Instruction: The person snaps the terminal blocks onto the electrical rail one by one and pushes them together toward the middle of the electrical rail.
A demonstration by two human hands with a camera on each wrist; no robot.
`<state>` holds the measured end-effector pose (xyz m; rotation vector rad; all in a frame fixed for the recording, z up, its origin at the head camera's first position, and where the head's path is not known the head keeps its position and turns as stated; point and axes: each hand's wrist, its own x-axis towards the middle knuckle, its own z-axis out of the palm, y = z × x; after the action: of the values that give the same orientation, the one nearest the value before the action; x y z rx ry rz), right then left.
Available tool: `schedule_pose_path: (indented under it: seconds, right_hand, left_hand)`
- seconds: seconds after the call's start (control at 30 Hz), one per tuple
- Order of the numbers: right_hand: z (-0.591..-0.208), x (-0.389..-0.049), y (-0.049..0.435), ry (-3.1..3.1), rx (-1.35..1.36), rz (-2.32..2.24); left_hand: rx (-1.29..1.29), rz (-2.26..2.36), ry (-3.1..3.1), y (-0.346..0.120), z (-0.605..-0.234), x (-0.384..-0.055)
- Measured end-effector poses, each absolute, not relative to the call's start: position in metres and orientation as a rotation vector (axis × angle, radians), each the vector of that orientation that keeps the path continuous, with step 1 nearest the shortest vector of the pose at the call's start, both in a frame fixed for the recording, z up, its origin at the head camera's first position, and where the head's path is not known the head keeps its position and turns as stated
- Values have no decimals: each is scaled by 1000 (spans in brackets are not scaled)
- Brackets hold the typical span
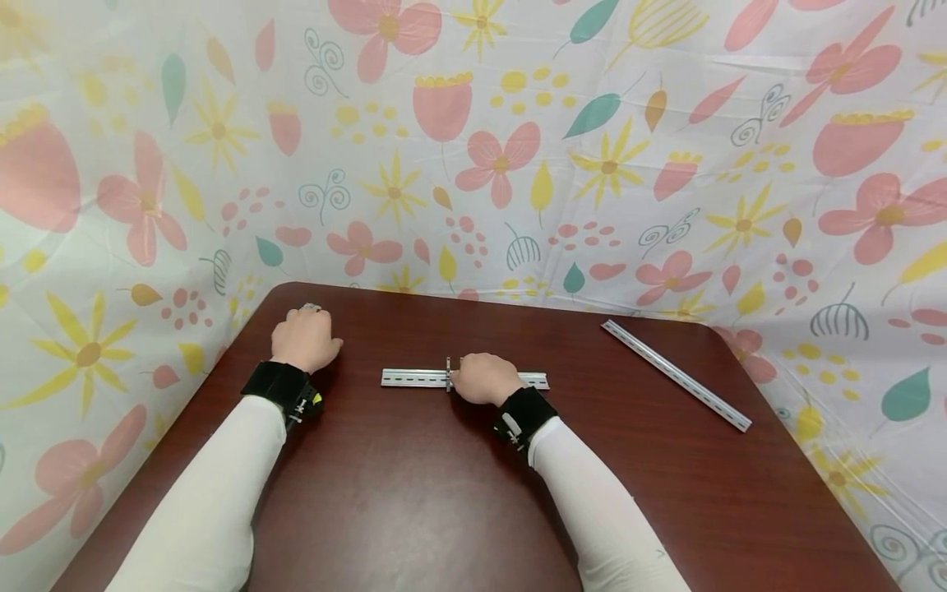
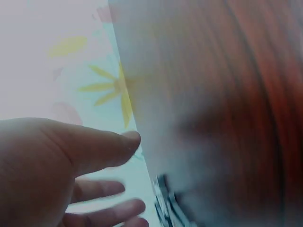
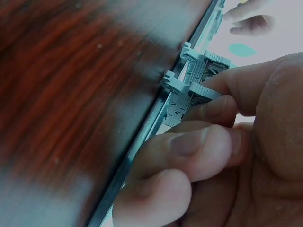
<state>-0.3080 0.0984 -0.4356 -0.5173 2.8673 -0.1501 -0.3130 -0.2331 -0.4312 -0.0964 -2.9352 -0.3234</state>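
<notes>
My right hand (image 1: pixel 484 378) pinches a grey plastic DIN rail clip (image 3: pixel 201 92) against a slotted metal DIN rail (image 1: pixel 410 378), which lies crosswise mid-table. A second grey clip (image 3: pixel 187 52) sits on the rail just beyond, in the right wrist view. My fingers hide part of the rail. At the table's far left corner, my left hand (image 1: pixel 302 339) has its thumb and fingers apart and loosely extended. Small grey parts (image 2: pixel 168 203) lie just past its fingertips, partly cut off in the left wrist view.
Another slotted metal rail (image 1: pixel 676 374) lies slantwise on the right side of the dark brown table (image 1: pixel 385 493). A flower-patterned cloth (image 1: pixel 488 164) hangs behind the table and along both sides.
</notes>
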Motion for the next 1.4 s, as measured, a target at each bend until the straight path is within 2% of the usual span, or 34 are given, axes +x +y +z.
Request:
schedule_pose_path:
  seconds: [0.27,0.57,0.6,0.83,1.0,1.4]
  right_hand:
    - [-436,-308,99,2862,-529,-145]
    - [-434,-308,98,2853,-544,-138]
    - [-444,-316,102,2859,-571,-156]
    - [-445,-319,100,2857,-537,-115]
    - [-476,-347,105,2859,-565,-85]
    - [-443,-316,101,2858,-550,-145]
  left_hand:
    - [105,-366,-3026,-255,-428,-308]
    - [138,-381,-3145,-263,-422,-305]
    - [145,-386,-3154,-264,-422,-305]
    - [162,-421,-3216,-269,-422,-306]
    - [171,-426,-3239,-269,-421,-308]
    - [142,-467,-3294,-269,-424,-313]
